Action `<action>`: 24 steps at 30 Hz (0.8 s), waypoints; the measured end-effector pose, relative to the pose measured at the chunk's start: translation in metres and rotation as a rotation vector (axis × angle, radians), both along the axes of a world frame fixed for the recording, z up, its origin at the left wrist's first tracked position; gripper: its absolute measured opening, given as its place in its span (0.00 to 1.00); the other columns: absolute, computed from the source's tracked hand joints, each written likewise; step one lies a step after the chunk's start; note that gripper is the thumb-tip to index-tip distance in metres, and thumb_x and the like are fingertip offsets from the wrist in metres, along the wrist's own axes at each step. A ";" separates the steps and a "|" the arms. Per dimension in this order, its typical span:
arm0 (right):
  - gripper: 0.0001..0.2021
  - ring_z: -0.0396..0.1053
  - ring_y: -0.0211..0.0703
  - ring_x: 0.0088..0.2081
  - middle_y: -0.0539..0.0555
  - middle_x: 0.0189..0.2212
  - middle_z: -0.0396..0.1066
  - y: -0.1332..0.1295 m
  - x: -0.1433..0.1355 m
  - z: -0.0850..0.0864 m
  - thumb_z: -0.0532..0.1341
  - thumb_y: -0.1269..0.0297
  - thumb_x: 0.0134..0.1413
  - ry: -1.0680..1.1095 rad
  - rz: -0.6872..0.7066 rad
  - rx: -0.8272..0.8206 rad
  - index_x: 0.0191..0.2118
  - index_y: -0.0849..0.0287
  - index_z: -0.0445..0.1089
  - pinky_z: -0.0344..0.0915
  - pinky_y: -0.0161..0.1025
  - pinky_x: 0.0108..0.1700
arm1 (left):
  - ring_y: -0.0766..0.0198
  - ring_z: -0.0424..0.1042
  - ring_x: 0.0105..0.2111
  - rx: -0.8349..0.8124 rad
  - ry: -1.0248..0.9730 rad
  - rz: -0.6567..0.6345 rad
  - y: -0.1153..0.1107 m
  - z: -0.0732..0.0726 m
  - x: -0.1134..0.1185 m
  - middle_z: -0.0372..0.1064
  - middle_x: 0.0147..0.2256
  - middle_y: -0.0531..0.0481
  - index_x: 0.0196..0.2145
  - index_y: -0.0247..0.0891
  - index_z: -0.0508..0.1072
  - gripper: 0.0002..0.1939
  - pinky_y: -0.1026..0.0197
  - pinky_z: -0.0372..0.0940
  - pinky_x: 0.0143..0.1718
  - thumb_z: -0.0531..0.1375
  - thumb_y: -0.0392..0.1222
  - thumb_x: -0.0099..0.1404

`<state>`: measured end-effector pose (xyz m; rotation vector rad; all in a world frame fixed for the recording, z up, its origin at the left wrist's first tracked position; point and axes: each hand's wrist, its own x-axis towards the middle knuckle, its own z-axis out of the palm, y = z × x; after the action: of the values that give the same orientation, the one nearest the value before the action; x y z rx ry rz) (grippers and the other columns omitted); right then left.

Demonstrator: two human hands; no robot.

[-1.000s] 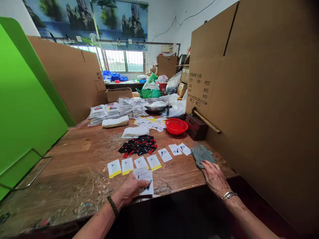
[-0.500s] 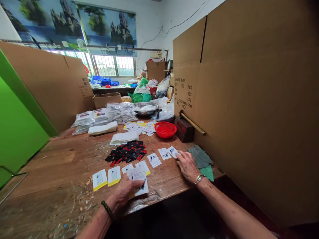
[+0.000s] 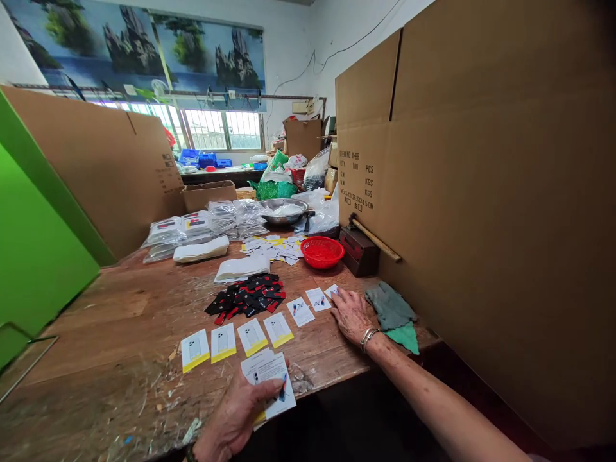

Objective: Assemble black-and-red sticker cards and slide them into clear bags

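At the table's (image 3: 135,308) near edge, your left hand (image 3: 240,404) gripping printed cards (image 3: 274,385), thumb across the top, your right arm reaching forward, right hand (image 3: 352,314) palm down, fingers loosely spread over the row's end card (image 3: 332,290).

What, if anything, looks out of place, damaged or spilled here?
The brown wooden tabletop looks worn: its near left part is scuffed and littered with pale scraps. At right, a crumpled grey cloth lies partly over a green cloth. No spill shows.
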<state>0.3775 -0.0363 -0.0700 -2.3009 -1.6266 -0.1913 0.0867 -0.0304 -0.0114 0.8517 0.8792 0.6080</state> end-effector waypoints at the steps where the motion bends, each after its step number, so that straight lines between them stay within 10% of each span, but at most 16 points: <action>1: 0.19 0.57 0.57 0.55 0.62 0.59 0.63 0.001 0.003 -0.001 0.54 0.64 0.60 -0.006 -0.032 -0.012 0.55 0.57 0.68 0.52 0.51 0.54 | 0.53 0.77 0.39 -0.012 -0.024 0.011 0.000 -0.001 0.001 0.78 0.40 0.42 0.36 0.37 0.78 0.26 0.58 0.71 0.42 0.76 0.38 0.34; 9: 0.17 0.62 0.58 0.53 0.67 0.54 0.67 -0.003 -0.020 0.023 0.56 0.64 0.58 0.139 -0.009 0.002 0.51 0.63 0.71 0.56 0.53 0.53 | 0.51 0.77 0.38 -0.058 -0.198 0.136 -0.004 -0.008 0.024 0.78 0.41 0.44 0.41 0.37 0.75 0.32 0.53 0.73 0.40 0.74 0.31 0.35; 15: 0.13 0.68 0.39 0.30 0.52 0.31 0.73 -0.034 -0.091 0.032 0.58 0.55 0.55 1.071 0.378 -0.043 0.37 0.59 0.72 0.65 0.37 0.33 | 0.49 0.77 0.37 0.035 -0.185 0.204 -0.008 -0.017 0.040 0.78 0.38 0.41 0.36 0.34 0.76 0.28 0.53 0.71 0.41 0.75 0.32 0.33; 24: 0.10 0.60 0.36 0.23 0.45 0.19 0.63 -0.040 -0.087 0.027 0.58 0.56 0.48 1.187 0.171 0.061 0.25 0.57 0.64 0.56 0.33 0.26 | 0.49 0.77 0.37 0.018 -0.181 0.137 -0.012 -0.008 0.043 0.78 0.37 0.43 0.37 0.34 0.75 0.26 0.54 0.71 0.40 0.73 0.32 0.36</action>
<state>0.2909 -0.0761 -0.0429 -1.5904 -1.0838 0.9544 0.1294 -0.0426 -0.0196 0.7434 0.7726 0.8009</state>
